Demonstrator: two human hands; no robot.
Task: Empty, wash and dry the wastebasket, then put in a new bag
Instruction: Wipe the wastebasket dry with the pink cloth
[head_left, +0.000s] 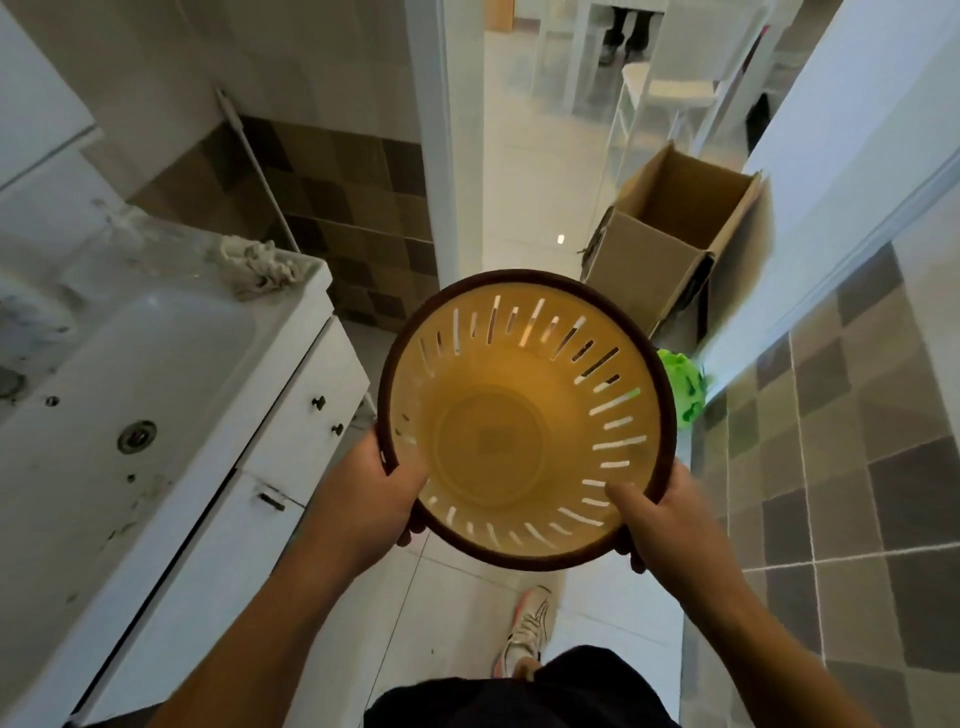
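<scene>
Wastebasket (519, 415) unlabelled, held by left hand (371, 499), right hand (660, 514).

I see the round slotted yellow plastic wastebasket with a brown rim (524, 415) held off the floor at centre, my left hand (387, 499) gripping its near-left rim and my right hand (657, 514) its near-right rim. To its left stands the white ceramic sink (156, 364), with a crumpled grey rag (257, 262) on its far corner. Beyond the basket to the right sits an open brown cardboard box (680, 234) on the floor, and a green plastic bag (683, 387) lies between box and basket, just beside the rim.
</scene>
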